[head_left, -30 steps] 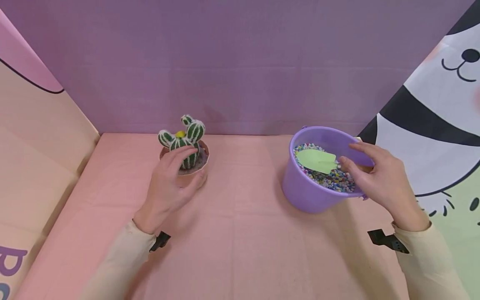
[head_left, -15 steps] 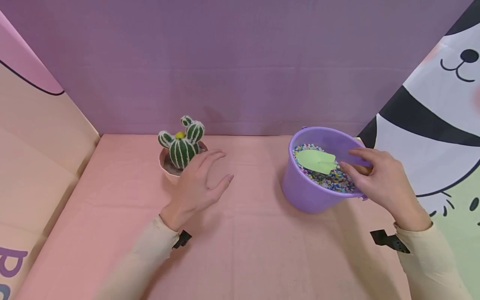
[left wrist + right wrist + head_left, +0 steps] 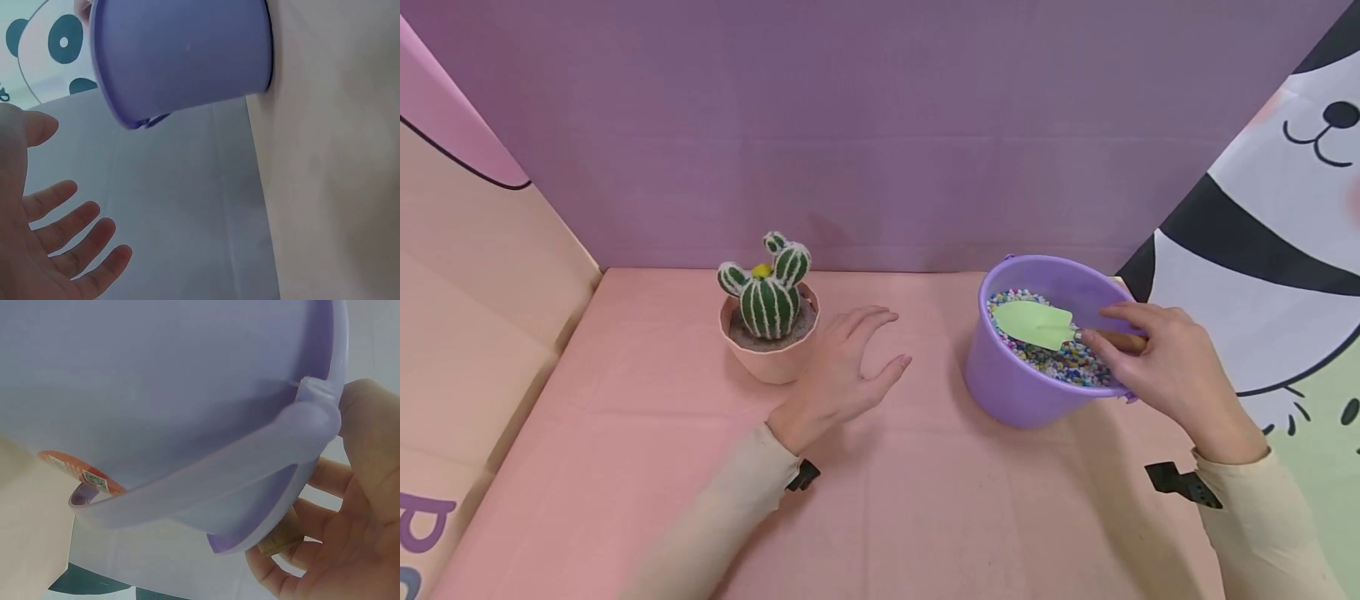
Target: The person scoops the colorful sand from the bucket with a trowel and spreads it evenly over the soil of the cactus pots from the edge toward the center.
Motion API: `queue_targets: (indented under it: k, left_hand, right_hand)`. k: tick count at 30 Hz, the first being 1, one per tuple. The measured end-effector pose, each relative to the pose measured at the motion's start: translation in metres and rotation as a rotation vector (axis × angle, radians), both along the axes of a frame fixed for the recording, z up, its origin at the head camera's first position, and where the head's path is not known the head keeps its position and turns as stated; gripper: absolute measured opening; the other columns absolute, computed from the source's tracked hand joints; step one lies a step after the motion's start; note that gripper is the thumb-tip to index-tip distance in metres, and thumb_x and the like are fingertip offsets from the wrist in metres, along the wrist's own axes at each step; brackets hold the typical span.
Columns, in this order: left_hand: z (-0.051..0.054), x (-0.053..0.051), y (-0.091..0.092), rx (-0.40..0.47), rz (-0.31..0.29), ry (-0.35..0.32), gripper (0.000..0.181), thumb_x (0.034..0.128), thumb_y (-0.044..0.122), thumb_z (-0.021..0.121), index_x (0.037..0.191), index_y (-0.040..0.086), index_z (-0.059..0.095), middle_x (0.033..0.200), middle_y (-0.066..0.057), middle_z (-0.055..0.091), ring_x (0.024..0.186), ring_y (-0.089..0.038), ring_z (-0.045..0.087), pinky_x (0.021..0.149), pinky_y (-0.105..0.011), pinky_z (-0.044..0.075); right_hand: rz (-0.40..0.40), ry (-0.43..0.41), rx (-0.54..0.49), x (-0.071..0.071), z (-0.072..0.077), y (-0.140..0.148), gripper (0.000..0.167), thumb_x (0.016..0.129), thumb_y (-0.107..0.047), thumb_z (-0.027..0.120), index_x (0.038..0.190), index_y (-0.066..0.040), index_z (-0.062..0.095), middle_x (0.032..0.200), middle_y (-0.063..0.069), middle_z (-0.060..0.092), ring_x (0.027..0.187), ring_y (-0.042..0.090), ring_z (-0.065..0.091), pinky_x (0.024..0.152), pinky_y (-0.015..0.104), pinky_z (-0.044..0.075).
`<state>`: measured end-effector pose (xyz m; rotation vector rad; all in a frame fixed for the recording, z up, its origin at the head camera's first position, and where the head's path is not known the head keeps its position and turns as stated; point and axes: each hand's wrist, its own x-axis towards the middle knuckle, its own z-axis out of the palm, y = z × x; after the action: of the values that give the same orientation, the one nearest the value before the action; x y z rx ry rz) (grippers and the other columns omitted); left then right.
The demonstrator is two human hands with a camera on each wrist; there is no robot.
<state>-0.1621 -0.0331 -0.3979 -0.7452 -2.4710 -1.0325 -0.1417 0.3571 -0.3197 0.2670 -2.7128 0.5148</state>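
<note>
In the head view, my left hand (image 3: 835,375) is over the table just right of the cactus pot (image 3: 771,362), its fingers spread and holding nothing. A green cactus (image 3: 769,308) with white stripes stands in that pot. My right hand (image 3: 1172,367) is at the right rim of the purple bucket (image 3: 1030,392), thumb and fingers on either side of the trowel's wooden handle (image 3: 1123,342), apparently without a closed grip. The trowel's light green blade (image 3: 1033,323) lies on the colourful beads (image 3: 1067,362). In the right wrist view, the handle end (image 3: 284,534) shows beside the fingers.
Pink cloth covers the table (image 3: 925,500). A purple backdrop (image 3: 865,133) rises behind it, with a panda-printed panel (image 3: 1247,250) at the right and a cream panel (image 3: 467,317) at the left. The bucket's handle (image 3: 206,478) hangs outside its wall.
My left hand has moved right, from over the cactus to beside its pot. My right hand has stayed near the trowel handle, more of which now shows. The bucket and trowel look unmoved.
</note>
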Motion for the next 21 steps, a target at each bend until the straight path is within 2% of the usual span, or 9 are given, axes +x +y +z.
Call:
queue_targets:
  k: [9, 16, 21]
  left_hand:
    - [-0.003, -0.002, 0.022, -0.018, -0.032, 0.026, 0.054, 0.0975, 0.043, 0.071, 0.142, 0.013, 0.065, 0.147, -0.004, 0.064, 0.137, -0.024, 0.061, 0.116, -0.042, 0.05]
    - [-0.011, 0.001, 0.037, -0.007, -0.061, -0.036, 0.057, 0.098, 0.045, 0.069, 0.147, 0.016, 0.061, 0.151, -0.004, 0.062, 0.137, -0.025, 0.06, 0.112, -0.047, 0.053]
    - [-0.014, 0.003, 0.047, 0.013, -0.074, -0.046, 0.057, 0.0978, 0.043, 0.071, 0.147, 0.016, 0.061, 0.151, -0.002, 0.062, 0.138, -0.024, 0.06, 0.113, -0.045, 0.052]
  right_hand:
    - [0.009, 0.005, 0.002, 0.0, -0.003, 0.002, 0.037, 0.088, -0.026, 0.083, 0.115, -0.001, 0.078, 0.108, 0.027, 0.079, 0.1, 0.048, 0.064, 0.085, 0.055, 0.043]
    - [0.031, 0.015, 0.036, 0.001, -0.007, 0.004, 0.033, 0.088, -0.024, 0.083, 0.112, -0.002, 0.079, 0.103, 0.024, 0.08, 0.096, 0.046, 0.067, 0.083, 0.059, 0.046]
    - [0.034, -0.051, 0.054, 0.002, -0.007, 0.003, 0.032, 0.094, -0.027, 0.08, 0.116, -0.004, 0.08, 0.104, 0.018, 0.082, 0.101, 0.045, 0.073, 0.086, 0.063, 0.05]
